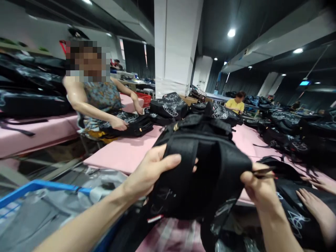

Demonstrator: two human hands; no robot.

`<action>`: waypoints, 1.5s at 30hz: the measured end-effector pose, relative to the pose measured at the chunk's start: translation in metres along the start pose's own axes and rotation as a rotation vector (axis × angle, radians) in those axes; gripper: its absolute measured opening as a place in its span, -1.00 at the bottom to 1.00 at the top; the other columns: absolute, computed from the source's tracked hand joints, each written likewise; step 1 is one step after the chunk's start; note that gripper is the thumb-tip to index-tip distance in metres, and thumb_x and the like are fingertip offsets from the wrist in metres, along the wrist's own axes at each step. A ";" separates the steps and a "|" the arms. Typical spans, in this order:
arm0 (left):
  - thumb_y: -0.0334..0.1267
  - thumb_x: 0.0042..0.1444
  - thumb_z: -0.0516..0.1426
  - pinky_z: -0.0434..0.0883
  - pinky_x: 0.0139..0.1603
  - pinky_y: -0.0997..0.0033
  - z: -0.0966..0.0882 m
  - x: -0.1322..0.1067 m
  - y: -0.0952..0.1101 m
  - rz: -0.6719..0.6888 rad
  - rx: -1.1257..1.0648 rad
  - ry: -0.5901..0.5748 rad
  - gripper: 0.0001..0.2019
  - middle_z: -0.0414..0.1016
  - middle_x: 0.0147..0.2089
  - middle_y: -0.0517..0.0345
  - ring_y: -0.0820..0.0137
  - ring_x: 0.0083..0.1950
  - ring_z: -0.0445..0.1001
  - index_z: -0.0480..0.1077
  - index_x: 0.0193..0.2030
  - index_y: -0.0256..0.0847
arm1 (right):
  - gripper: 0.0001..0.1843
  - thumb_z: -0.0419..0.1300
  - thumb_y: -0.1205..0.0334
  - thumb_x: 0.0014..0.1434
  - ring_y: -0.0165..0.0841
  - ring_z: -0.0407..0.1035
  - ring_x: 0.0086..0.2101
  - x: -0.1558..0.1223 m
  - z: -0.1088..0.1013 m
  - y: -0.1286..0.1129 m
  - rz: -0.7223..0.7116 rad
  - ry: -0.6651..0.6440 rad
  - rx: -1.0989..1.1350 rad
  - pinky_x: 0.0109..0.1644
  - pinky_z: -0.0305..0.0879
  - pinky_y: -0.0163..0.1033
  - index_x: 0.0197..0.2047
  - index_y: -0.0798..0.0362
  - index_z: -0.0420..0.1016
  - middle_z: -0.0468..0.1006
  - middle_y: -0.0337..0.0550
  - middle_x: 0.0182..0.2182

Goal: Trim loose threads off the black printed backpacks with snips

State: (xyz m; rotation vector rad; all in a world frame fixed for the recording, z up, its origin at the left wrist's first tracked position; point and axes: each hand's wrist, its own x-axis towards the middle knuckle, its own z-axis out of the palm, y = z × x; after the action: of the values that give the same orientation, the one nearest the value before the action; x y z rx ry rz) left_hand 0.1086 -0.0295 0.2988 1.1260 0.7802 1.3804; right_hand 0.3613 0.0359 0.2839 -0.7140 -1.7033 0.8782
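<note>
A black backpack (181,185) is held up in front of me, above the near edge of the pink table. My left hand (154,168) is closed on its left side, thumb on the front fabric and fingertips showing behind a strap. At the right edge of the backpack, my right hand (262,185) is closed, pinching the fabric. A slim dark pointed thing (264,170) sticks out of that hand; its kind is unclear. Grey-white marks show on the lower fabric, and a small red-and-white tag (155,219) is at the lower left.
Across the pink table (126,154), a co-worker (102,94) handles a black bag (139,126). Another person's hands (312,203) rest on a black bag at right. Several patterned black bags (170,105) lie on the table. A blue crate (52,184) with grey material stands at lower left.
</note>
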 end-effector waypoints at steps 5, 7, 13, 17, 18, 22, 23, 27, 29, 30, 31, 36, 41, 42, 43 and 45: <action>-0.33 0.07 0.16 0.51 -0.37 0.39 -0.015 0.099 -0.010 -0.043 -0.148 0.056 -0.82 0.57 -0.37 -0.06 0.33 -0.41 0.55 0.42 -0.22 -0.44 | -0.58 0.36 0.02 -0.18 -0.54 0.12 -0.65 0.066 0.018 0.041 0.186 0.293 0.203 -0.59 0.16 -0.39 -0.58 0.06 0.20 0.21 -0.39 -0.68; -0.36 0.13 0.09 0.50 -0.42 0.41 -0.040 0.133 -0.054 -0.193 -0.180 0.081 -0.84 0.55 -0.43 -0.06 0.36 -0.45 0.53 0.42 -0.26 -0.46 | -0.57 0.35 -0.03 -0.20 -0.52 0.17 -0.63 0.075 0.035 0.093 0.383 0.227 0.227 -0.58 0.16 -0.38 -0.54 0.08 0.24 0.30 -0.34 -0.63; -0.16 0.22 0.01 0.50 -0.28 0.38 -0.117 0.097 -0.217 -0.591 -0.201 0.194 -0.68 0.57 -0.36 -0.10 0.32 -0.35 0.56 0.46 -0.27 -0.39 | -0.59 0.33 0.01 -0.23 -0.57 0.02 -0.65 -0.003 0.073 0.237 0.749 0.048 0.092 -0.62 -0.06 -0.40 -0.55 0.07 0.22 0.18 -0.42 -0.69; -0.05 0.26 -0.09 0.48 -0.12 0.36 -0.132 0.063 -0.247 -0.673 -0.326 0.236 -0.54 0.52 -0.09 -0.19 0.27 -0.12 0.53 0.46 -0.20 -0.42 | -0.54 0.32 -0.01 -0.24 -0.59 -0.13 -0.68 -0.034 0.075 0.270 0.874 0.044 0.102 -0.64 -0.22 -0.40 -0.58 0.02 0.09 0.01 -0.50 -0.72; -0.05 0.26 -0.10 0.48 -0.12 0.36 -0.132 0.063 -0.247 -0.675 -0.327 0.245 -0.54 0.50 -0.04 -0.20 0.27 -0.11 0.53 0.46 -0.19 -0.42 | -0.53 0.33 -0.01 -0.24 -0.60 -0.15 -0.68 -0.034 0.074 0.274 0.894 0.040 0.112 -0.65 -0.25 -0.40 -0.58 0.02 0.08 -0.01 -0.51 -0.72; -0.07 0.26 -0.08 0.47 -0.10 0.32 -0.132 0.076 -0.241 -0.692 -0.310 0.256 -0.57 0.47 0.01 -0.18 0.25 -0.09 0.52 0.46 -0.20 -0.40 | -0.51 0.35 -0.02 -0.27 -0.61 -0.16 -0.70 -0.029 0.075 0.280 0.938 0.029 0.141 -0.66 -0.24 -0.40 -0.57 0.02 0.09 -0.02 -0.51 -0.71; -0.05 0.24 -0.07 0.47 -0.09 0.30 -0.132 0.077 -0.240 -0.700 -0.296 0.241 -0.57 0.49 -0.01 -0.18 0.24 -0.09 0.52 0.46 -0.19 -0.40 | -0.51 0.35 -0.02 -0.27 -0.61 -0.16 -0.70 -0.028 0.076 0.278 0.939 0.035 0.143 -0.66 -0.23 -0.41 -0.57 0.02 0.10 -0.02 -0.51 -0.71; 0.09 0.10 0.04 0.42 -0.05 0.25 -0.145 0.082 -0.236 -0.622 0.050 0.289 -0.51 0.54 -0.13 -0.13 0.20 -0.10 0.50 0.44 -0.14 -0.36 | -0.54 0.38 0.00 -0.27 -0.61 -0.15 -0.70 -0.012 0.064 0.269 0.926 0.165 0.234 -0.67 -0.24 -0.41 -0.54 0.06 0.19 0.04 -0.48 -0.70; 0.09 0.03 0.10 0.40 -0.04 0.26 -0.156 0.093 -0.228 -0.479 0.311 0.449 -0.47 0.51 -0.08 -0.08 0.22 -0.08 0.47 0.39 -0.04 -0.33 | -0.59 0.36 0.00 -0.22 -0.60 -0.09 -0.70 0.010 0.050 0.271 0.882 0.260 0.347 -0.68 -0.20 -0.41 -0.46 0.06 0.28 0.13 -0.44 -0.67; 0.08 0.01 0.10 0.39 -0.04 0.26 -0.162 0.102 -0.223 -0.403 0.416 0.525 -0.45 0.50 -0.06 -0.06 0.23 -0.07 0.46 0.35 0.01 -0.32 | -0.62 0.34 0.00 -0.17 -0.59 -0.08 -0.70 0.024 0.042 0.275 0.851 0.282 0.410 -0.67 -0.17 -0.40 -0.42 0.05 0.30 0.16 -0.43 -0.66; 0.07 0.00 0.10 0.38 -0.04 0.26 -0.167 0.113 -0.217 -0.335 0.496 0.572 -0.44 0.48 -0.05 -0.05 0.24 -0.07 0.45 0.33 0.04 -0.31 | -0.66 0.30 0.01 -0.12 -0.58 -0.09 -0.71 0.039 0.034 0.280 0.825 0.285 0.474 -0.67 -0.15 -0.40 -0.42 0.04 0.30 0.18 -0.42 -0.65; -0.05 0.07 0.04 0.31 0.05 0.33 -0.168 0.197 -0.198 -0.112 0.742 0.445 -0.58 0.47 -0.02 -0.01 0.30 -0.03 0.42 0.38 -0.02 -0.28 | -0.89 0.11 0.20 0.00 -0.57 -0.21 -0.70 0.087 0.013 0.318 0.791 0.263 0.620 -0.65 -0.15 -0.39 -0.45 0.05 0.29 0.20 -0.38 -0.62; -0.17 0.15 0.00 0.28 0.06 0.39 -0.134 0.287 -0.221 -0.040 0.967 0.172 -0.70 0.49 0.00 0.10 0.31 -0.01 0.42 0.42 -0.05 -0.17 | -0.90 0.07 0.27 -0.01 -0.56 -0.20 -0.70 0.085 0.013 0.346 0.812 0.248 0.666 -0.64 -0.10 -0.42 -0.38 0.07 0.36 0.25 -0.35 -0.59; -0.18 0.15 0.00 0.28 0.05 0.39 -0.127 0.301 -0.228 -0.020 1.019 0.136 -0.71 0.50 -0.03 0.10 0.30 -0.01 0.42 0.44 -0.08 -0.17 | -0.89 0.07 0.27 -0.01 -0.56 -0.20 -0.70 0.084 0.012 0.349 0.821 0.248 0.674 -0.65 -0.10 -0.42 -0.36 0.06 0.37 0.27 -0.34 -0.58; -0.19 0.15 0.00 0.27 0.04 0.39 -0.121 0.315 -0.236 -0.003 1.070 0.082 -0.73 0.51 -0.06 0.10 0.30 -0.02 0.41 0.46 -0.13 -0.18 | -0.88 0.07 0.26 -0.01 -0.55 -0.19 -0.70 0.084 0.011 0.352 0.835 0.247 0.678 -0.65 -0.10 -0.41 -0.35 0.06 0.38 0.28 -0.34 -0.58; -0.21 0.13 0.03 0.26 0.03 0.41 -0.113 0.336 -0.251 0.006 1.171 -0.101 -0.76 0.53 -0.12 0.10 0.30 -0.03 0.41 0.51 -0.22 -0.19 | -0.85 0.09 0.25 -0.02 -0.55 -0.19 -0.71 0.087 0.009 0.356 0.868 0.246 0.685 -0.67 -0.13 -0.41 -0.33 0.06 0.39 0.29 -0.34 -0.58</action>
State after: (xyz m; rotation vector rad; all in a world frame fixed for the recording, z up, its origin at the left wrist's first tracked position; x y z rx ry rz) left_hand 0.1205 0.3521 0.0925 2.0427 1.5819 0.7857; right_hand 0.3433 0.3011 0.0313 -1.0231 -0.7291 1.7643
